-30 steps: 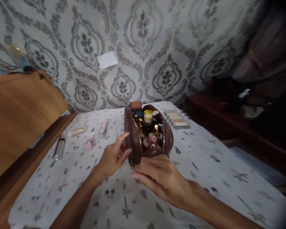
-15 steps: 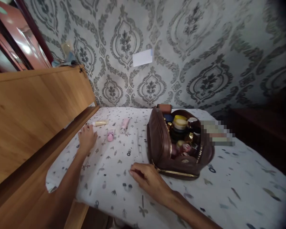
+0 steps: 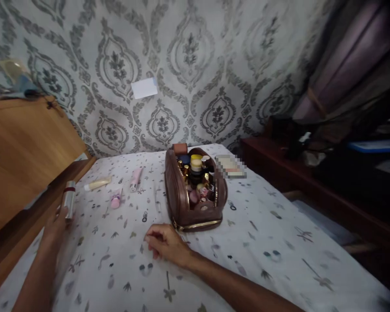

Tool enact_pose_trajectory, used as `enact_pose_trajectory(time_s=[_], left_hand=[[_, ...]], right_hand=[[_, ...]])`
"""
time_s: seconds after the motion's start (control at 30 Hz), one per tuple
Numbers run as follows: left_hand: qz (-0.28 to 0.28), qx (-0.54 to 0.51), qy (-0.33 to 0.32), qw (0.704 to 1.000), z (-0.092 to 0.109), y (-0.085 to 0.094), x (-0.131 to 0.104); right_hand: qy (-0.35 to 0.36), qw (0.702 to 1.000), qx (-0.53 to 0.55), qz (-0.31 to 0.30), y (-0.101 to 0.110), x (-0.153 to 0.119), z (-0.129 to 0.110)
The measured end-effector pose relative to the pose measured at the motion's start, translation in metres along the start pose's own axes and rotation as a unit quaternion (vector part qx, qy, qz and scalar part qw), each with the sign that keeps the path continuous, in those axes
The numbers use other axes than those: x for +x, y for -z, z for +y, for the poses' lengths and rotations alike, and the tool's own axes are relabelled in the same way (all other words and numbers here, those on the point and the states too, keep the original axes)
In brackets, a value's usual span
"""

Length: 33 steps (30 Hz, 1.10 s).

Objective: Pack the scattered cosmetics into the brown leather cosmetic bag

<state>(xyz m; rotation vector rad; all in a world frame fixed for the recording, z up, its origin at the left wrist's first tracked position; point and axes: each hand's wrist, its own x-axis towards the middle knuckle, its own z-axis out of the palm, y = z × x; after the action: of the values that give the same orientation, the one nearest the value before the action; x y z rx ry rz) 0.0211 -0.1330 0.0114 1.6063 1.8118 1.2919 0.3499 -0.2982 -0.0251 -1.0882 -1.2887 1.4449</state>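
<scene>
At the left edge of the sheet, my left hand (image 3: pixel 59 223) is closed round the lower part of a silver tube with a dark red band (image 3: pixel 69 200). My right hand (image 3: pixel 165 243) rests on the patterned sheet with curled fingers and nothing visible in it. Just behind it stands an open brown bag (image 3: pixel 176 190), filled with several jars and bottles, one with a yellow lid (image 3: pixel 196 162). Between the silver tube and the bag lie a cream-coloured tube (image 3: pixel 99 183), a small pink item (image 3: pixel 115 200) and a pink tube (image 3: pixel 135 180).
A wooden board (image 3: pixel 29 151) borders the left side. A blurred-out flat item (image 3: pixel 230 166) lies right of the bag. Behind is a patterned wall with a white paper (image 3: pixel 144 88). Dark red furniture (image 3: pixel 273 173) stands at the right.
The view has swung to the right, so the bag appears further left. My left hand now has the silver tube in its grip. My right hand stays in front of the bag.
</scene>
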Motion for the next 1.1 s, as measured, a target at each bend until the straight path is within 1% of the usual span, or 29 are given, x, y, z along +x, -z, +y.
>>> enact_pose_trajectory(time_s=[0.03, 0.07, 0.1, 0.13, 0.17, 0.2, 0.27, 0.33, 0.43, 0.5, 0.57, 0.63, 0.7, 0.83, 1.0, 1.1], left_hand=[[-0.003, -0.128, 0.096, 0.987, 0.01, -0.004, -0.008], [-0.04, -0.244, 0.145, 0.958, 0.022, -0.009, -0.019], [-0.094, -0.337, 0.157, 0.924, 0.035, -0.015, -0.031], [-0.119, -0.393, 0.163, 0.897, 0.048, -0.022, -0.044], [-0.135, -0.422, 0.173, 0.88, 0.061, -0.029, -0.057], [-0.145, -0.436, 0.177, 0.871, 0.073, -0.037, -0.07], [-0.197, -0.443, 0.177, 0.856, 0.092, -0.053, -0.091], [-0.248, -0.43, 0.159, 0.853, 0.105, -0.067, -0.106], [-0.343, -0.399, 0.11, 0.843, 0.115, -0.082, -0.118], [-0.409, -0.38, 0.071, 0.827, 0.118, -0.09, -0.121], [-0.456, -0.364, 0.036, 0.811, 0.121, -0.097, -0.122], [-0.479, -0.358, 0.007, 0.802, 0.123, -0.103, -0.122], [-0.491, -0.354, -0.008, 0.796, 0.124, -0.107, -0.12], [-0.511, -0.343, -0.001, 0.788, 0.128, -0.112, -0.116], [-0.487, -0.386, 0.01, 0.783, 0.136, -0.118, -0.121], [-0.444, -0.411, 0.019, 0.796, 0.136, -0.125, -0.124]], right_hand=[[-0.001, 1.0, 0.015, 0.001, 0.0, 0.0, -0.001], [0.0, 1.0, 0.03, 0.002, 0.001, 0.0, -0.001], [0.003, 0.999, 0.044, 0.002, 0.001, 0.0, -0.001], [0.008, 0.998, 0.058, 0.002, 0.001, 0.001, -0.001], [0.013, 0.997, 0.072, 0.002, 0.001, 0.003, 0.0], [0.02, 0.996, 0.087, 0.001, 0.002, 0.004, 0.002], [0.032, 0.992, 0.118, -0.002, 0.003, 0.007, 0.004], [0.043, 0.989, 0.143, 0.001, 0.004, 0.008, 0.004], [0.064, 0.985, 0.161, 0.015, 0.007, 0.006, 0.0], [0.083, 0.98, 0.178, 0.016, 0.01, 0.005, -0.005], [0.101, 0.975, 0.2, 0.009, 0.012, 0.003, -0.01], [0.112, 0.969, 0.221, 0.006, 0.013, 0.002, -0.013], [0.109, 0.964, 0.243, 0.005, 0.015, 0.001, -0.016], [0.075, 0.961, 0.266, -0.006, 0.015, 0.0, -0.018], [0.076, 0.968, 0.239, 0.028, 0.013, -0.002, -0.02], [0.073, 0.973, 0.213, 0.048, 0.012, -0.002, -0.018]])
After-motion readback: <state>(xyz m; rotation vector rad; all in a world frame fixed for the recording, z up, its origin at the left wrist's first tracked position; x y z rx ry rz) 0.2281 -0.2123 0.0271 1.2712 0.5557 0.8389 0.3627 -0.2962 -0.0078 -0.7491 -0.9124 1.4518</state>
